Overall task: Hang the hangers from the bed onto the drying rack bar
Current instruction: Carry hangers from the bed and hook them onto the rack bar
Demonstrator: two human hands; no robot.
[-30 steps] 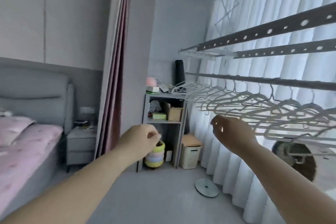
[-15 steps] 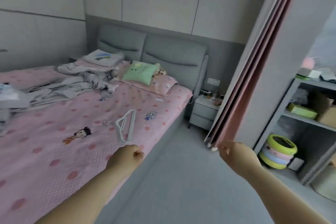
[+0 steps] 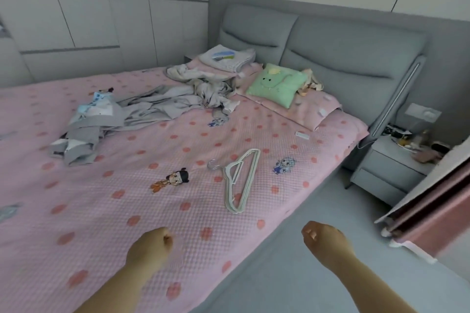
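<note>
Step in hand, as judged: reaching for the hangers [image 3: 250,180], a small pale stack lying flat on the bed [image 3: 101,211], close to the bed's floor-side edge and about halfway along it, with the metal hook [image 3: 213,164] turned toward the bed's middle. To do it well: lean forward over the bed's edge, open one hand, and take the whole stack at the neck just under the hook, for lifting all pieces together without fanning out. Better to lift straight up than to drag across the bed, to avoid catching in the quilted cover. Left hand [image 3: 150,246] held out low above the near part of the bed, wrist straight, fingers [image 3: 166,237] curled into a fist and holding nothing. Right hand [image 3: 326,241] held out at about the same height, just off the bed's edge and above the floor [image 3: 318,211], fingers [image 3: 311,232] curled in too, nails showing, also empty. Both hands well short of the hangers. Grey clothes [image 3: 165,101] heaped farther in on the bed, apart from the stack. Drying rack bar not in view.
</note>
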